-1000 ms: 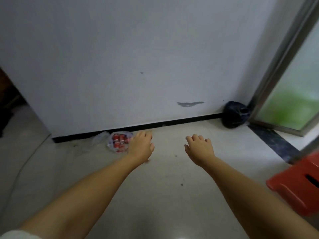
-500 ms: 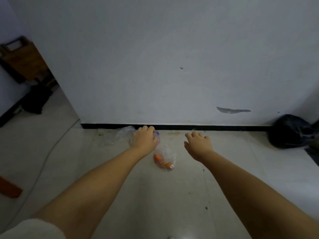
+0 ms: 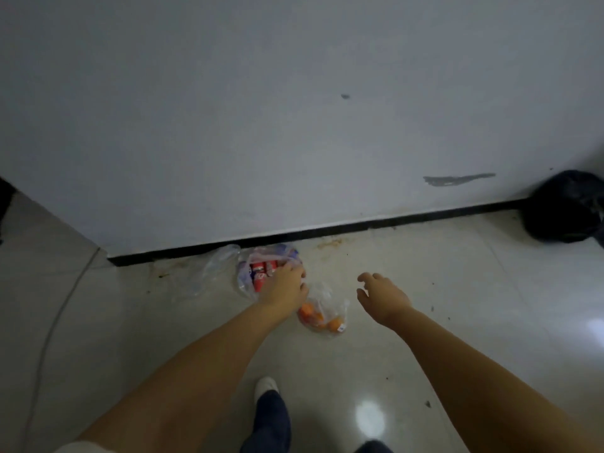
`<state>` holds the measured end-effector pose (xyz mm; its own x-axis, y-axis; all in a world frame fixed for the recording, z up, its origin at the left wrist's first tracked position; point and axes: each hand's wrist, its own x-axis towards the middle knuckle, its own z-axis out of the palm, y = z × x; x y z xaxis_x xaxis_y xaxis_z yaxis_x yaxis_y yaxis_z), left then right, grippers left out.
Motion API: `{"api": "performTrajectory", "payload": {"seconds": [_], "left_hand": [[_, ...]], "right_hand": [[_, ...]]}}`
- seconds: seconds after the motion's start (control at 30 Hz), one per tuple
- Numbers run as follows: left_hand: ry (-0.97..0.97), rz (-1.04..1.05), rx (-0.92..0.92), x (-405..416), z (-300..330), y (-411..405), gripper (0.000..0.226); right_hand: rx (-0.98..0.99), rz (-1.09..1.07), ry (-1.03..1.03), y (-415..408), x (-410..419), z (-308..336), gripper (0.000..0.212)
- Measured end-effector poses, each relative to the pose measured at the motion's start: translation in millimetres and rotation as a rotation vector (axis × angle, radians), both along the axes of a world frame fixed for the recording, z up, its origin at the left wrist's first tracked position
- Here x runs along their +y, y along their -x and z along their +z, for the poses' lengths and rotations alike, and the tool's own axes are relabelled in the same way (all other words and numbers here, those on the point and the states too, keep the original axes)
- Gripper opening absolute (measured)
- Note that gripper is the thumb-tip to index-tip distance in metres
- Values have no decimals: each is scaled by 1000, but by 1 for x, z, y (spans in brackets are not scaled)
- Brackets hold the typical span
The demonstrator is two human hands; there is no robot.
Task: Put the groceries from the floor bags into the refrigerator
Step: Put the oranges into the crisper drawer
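Two clear plastic bags lie on the pale floor by the wall. The bag of red cans point(image 3: 258, 273) is nearer the black skirting. The bag of oranges point(image 3: 322, 313) lies just in front of it, to the right. My left hand point(image 3: 284, 286) reaches down over both bags, its fingers at the right edge of the can bag; whether they grip the plastic I cannot tell. My right hand point(image 3: 380, 294) hovers to the right of the orange bag, fingers loosely spread, holding nothing. No refrigerator is in view.
A white wall point(image 3: 294, 125) with a black skirting runs across the view. An empty clear bag point(image 3: 209, 273) lies left of the cans. A black bag point(image 3: 565, 207) sits in the right corner. A cable point(image 3: 62, 308) runs along the floor at left. My shoe point(image 3: 266, 385) is below.
The view has swung left and tilted down, bringing both bags into sight. My left hand has dropped onto the can bag, and my right hand has moved nearer the orange bag.
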<state>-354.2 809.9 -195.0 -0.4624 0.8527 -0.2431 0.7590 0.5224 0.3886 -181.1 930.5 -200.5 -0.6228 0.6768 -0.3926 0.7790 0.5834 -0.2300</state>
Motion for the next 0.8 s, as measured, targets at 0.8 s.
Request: {"api": "performTrajectory", "payload": {"seconds": [0.8], "left_hand": [[486, -425, -177, 183, -587, 84, 30]], "right_hand": [[-166, -195, 367, 123, 158, -564, 29]]}}
